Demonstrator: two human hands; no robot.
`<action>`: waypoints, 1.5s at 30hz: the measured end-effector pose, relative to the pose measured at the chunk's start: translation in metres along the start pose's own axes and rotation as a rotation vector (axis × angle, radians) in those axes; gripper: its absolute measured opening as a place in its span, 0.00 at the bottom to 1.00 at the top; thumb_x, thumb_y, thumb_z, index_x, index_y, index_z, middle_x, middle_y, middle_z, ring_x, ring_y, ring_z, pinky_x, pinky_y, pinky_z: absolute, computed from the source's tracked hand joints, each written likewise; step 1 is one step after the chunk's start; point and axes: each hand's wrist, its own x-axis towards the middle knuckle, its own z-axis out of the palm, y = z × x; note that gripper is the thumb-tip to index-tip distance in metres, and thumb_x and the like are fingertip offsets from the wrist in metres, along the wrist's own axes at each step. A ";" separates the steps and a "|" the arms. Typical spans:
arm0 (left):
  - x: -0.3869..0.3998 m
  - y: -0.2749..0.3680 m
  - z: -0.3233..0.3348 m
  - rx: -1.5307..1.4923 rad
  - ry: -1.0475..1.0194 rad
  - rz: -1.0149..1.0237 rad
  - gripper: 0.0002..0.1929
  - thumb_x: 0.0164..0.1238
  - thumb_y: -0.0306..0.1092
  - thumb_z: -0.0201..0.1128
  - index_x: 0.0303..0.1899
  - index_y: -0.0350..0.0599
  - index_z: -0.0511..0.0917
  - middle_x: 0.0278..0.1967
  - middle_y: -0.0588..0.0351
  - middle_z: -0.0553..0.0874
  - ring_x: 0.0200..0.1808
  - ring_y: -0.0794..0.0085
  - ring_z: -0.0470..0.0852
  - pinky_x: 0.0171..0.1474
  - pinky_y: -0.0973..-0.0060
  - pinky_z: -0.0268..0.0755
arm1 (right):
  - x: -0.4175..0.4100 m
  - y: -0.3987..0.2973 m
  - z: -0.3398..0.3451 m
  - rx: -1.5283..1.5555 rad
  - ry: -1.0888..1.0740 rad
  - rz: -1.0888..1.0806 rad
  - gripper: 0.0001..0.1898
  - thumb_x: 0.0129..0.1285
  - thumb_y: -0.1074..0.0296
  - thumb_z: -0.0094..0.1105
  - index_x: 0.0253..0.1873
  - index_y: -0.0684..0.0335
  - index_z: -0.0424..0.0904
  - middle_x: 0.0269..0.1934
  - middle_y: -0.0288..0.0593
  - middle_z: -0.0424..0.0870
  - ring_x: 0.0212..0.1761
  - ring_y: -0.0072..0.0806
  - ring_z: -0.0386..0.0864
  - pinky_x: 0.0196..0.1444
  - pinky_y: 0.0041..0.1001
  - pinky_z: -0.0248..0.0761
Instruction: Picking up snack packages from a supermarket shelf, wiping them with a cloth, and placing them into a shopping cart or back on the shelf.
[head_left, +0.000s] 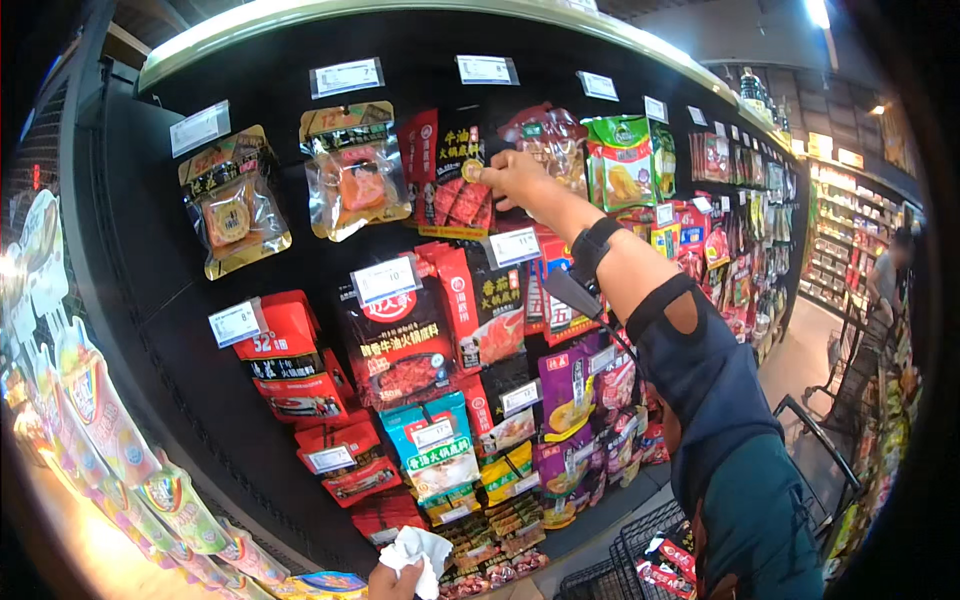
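Observation:
My right hand (517, 180) reaches up to the top row of a hanging display, its fingertips at the right edge of a black and red hot pot seasoning packet (454, 184). Whether the fingers grip it cannot be told. Just right of the hand hang a clear and red packet (559, 142) and a green and white packet (621, 165). To the left hang two gold-edged clear packets, one (356, 172) nearer and one (234, 206) farther off. Low in the view, my left hand (397, 583) holds a crumpled white tissue (420, 555) in front of the lower packets.
Price tags (514, 247) stick out before the packets. Red (292, 360), teal (431, 450) and purple (566, 394) packets hang below. A black wire shopping basket or cart (626, 551) holding packets stands at lower right. A person (887, 274) is near another cart in the aisle.

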 end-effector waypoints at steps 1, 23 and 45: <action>0.001 -0.003 -0.002 0.022 -0.016 0.025 0.14 0.74 0.28 0.55 0.55 0.31 0.76 0.48 0.51 0.83 0.51 0.70 0.79 0.55 0.72 0.71 | -0.001 -0.001 0.006 0.043 0.064 0.007 0.22 0.62 0.52 0.69 0.43 0.68 0.75 0.35 0.41 0.79 0.36 0.28 0.79 0.34 0.33 0.80; 0.056 -0.005 -0.001 -0.248 -0.082 -0.231 0.12 0.74 0.32 0.58 0.46 0.30 0.80 0.37 0.57 0.85 0.39 0.77 0.79 0.43 0.74 0.73 | -0.005 -0.028 -0.003 0.508 0.127 0.113 0.11 0.64 0.65 0.65 0.44 0.65 0.77 0.37 0.43 0.82 0.37 0.32 0.84 0.38 0.35 0.82; 0.070 -0.046 0.062 -0.257 -0.195 -0.258 0.14 0.76 0.38 0.57 0.48 0.34 0.81 0.33 0.61 0.84 0.33 0.80 0.79 0.35 0.78 0.71 | -0.058 -0.024 -0.061 0.826 -0.214 -0.030 0.11 0.71 0.64 0.58 0.50 0.65 0.79 0.44 0.39 0.86 0.44 0.26 0.85 0.51 0.31 0.81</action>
